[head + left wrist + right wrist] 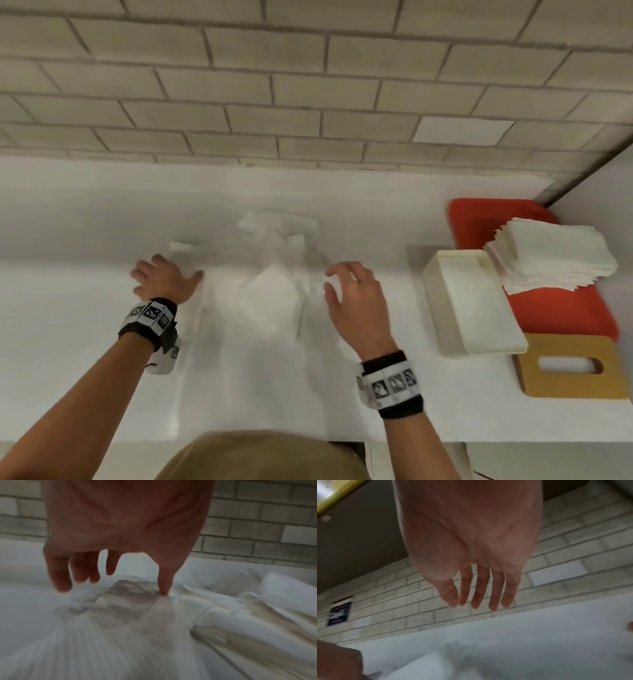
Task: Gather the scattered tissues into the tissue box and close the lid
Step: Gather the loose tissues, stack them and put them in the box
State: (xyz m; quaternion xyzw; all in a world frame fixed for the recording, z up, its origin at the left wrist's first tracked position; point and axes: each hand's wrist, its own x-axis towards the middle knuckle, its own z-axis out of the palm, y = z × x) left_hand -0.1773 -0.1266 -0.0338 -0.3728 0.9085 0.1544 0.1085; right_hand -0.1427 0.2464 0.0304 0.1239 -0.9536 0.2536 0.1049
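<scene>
Across the middle of the frame, the scattered tissues (pixel 274 274) lie rumpled on my white counter (pixel 85 222). My left hand (pixel 164 279) rests spread on their left edge, thumb (pixel 163 584) touching paper, holding nothing. My right hand (pixel 356 301) hovers just right of them, fingers (pixel 479 592) straight, empty. At right, the cream tissue box (pixel 472 305) sits beside a stack of tissues (pixel 551 257) on a red tray (pixel 479 219); its wooden lid (pixel 572 370) lies at lower right.

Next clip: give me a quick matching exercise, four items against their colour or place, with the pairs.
Things:
1. tissue box
2. wooden lid
3. tray
4. stacked tissues

Descriptions:
a. red
b. lying on the tray
c. cream, open, left of the tray
d. tan, with an oval slot

Pairs: 1-c, 2-d, 3-a, 4-b
</scene>
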